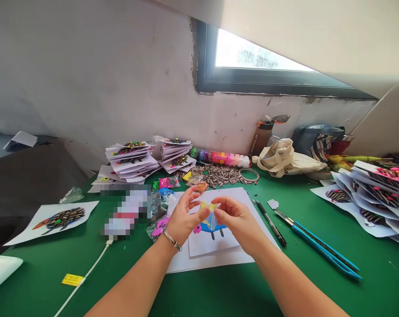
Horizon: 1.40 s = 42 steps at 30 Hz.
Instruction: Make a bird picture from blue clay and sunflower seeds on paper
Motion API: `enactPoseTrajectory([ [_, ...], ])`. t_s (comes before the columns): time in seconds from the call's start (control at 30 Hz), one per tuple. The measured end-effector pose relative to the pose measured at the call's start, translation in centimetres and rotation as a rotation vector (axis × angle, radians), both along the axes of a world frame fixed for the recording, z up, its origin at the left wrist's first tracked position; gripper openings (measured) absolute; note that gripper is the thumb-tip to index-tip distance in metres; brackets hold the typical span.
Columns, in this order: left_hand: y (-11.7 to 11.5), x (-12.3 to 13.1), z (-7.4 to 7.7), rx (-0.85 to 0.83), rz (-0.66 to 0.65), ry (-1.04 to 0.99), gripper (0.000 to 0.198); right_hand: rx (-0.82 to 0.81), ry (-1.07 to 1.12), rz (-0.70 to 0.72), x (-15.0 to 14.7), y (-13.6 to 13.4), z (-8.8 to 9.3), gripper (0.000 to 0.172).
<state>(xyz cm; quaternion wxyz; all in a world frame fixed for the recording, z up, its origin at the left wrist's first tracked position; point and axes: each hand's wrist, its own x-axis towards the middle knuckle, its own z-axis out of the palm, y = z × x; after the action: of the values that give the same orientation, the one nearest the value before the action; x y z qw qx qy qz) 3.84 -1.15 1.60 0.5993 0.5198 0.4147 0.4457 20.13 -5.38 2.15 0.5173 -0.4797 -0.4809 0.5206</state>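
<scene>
A small clear plastic bag with yellow clay is held up between my hands, above the paper. My left hand, with a metal bracelet at the wrist, has its thumb against the bag's left side, its upper fingers spread. With thumb and forefinger, my right hand pinches the bag's right side. Below lies a white sheet bearing a blue clay shape with dark leg-like pieces and a pink blob at its left. The bag and my hands partly hide the shape.
Left of the sheet are clay bags and a charging cable. To the right lie a pen, a utility knife and blue tweezers. Behind are seeds, clay tubs and picture stacks.
</scene>
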Motion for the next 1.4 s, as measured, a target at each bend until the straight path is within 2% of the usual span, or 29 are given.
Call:
enactPoseTrajectory([
  [0.07, -0.3, 0.1, -0.1, 0.109, -0.064, 0.107, 0.066, 0.021, -0.001, 0.009, -0.1, -0.1, -0.1, 0.026],
  [0.13, -0.6, 0.2, -0.2, 0.105, -0.138, 0.152, 0.055, 0.037, 0.012, 0.020, -0.1, -0.2, -0.1, 0.030],
  [0.23, -0.9, 0.3, 0.0, 0.060, -0.180, 0.158, 0.049, 0.048, 0.035, 0.025, -0.1, -0.3, 0.0, 0.033],
  [0.43, -1.2, 0.5, 1.0, 0.127, -0.279, 0.086, 0.038, 0.094, 0.044, 0.025, -0.1, -0.5, 0.1, 0.031],
  [0.67, -1.4, 0.6, 1.2, 0.038, -0.194, 0.041, 0.044, 0.105, -0.006, 0.045, 0.1, -0.4, 0.4, 0.029],
  [0.73, -1.4, 0.5, 1.2, 0.007, -0.164, 0.050, 0.044, 0.102, -0.079, 0.039, 0.2, -0.4, 0.3, 0.030],
  [0.83, -1.2, 0.5, 1.1, -0.008, -0.131, 0.074, 0.046, 0.172, -0.327, -0.026, 0.3, -0.3, -0.2, 0.036],
  [0.93, -1.0, 0.3, 0.6, 0.000, -0.213, 0.045, 0.046, 0.315, -0.559, -0.053, 0.4, -0.1, -0.8, 0.035],
  [1.03, -0.7, 0.2, 0.1, -0.042, -0.276, -0.006, 0.047, 0.376, -0.621, -0.058, 0.5, 0.0, -0.9, 0.029],
  [1.13, -0.5, 0.2, -0.3, -0.100, -0.285, -0.064, 0.047, 0.365, -0.617, -0.071, 0.7, 0.0, -0.6, 0.026],
  [1.27, -0.6, 0.1, 0.0, -0.095, -0.359, -0.074, 0.044, 0.354, -0.585, -0.081, 0.8, -0.2, -0.3, 0.025],
  [1.4, -0.8, 0.1, 0.5, -0.013, -0.442, -0.015, 0.045, 0.113, -0.254, -0.072, 0.8, -0.5, 0.5, 0.023],
])
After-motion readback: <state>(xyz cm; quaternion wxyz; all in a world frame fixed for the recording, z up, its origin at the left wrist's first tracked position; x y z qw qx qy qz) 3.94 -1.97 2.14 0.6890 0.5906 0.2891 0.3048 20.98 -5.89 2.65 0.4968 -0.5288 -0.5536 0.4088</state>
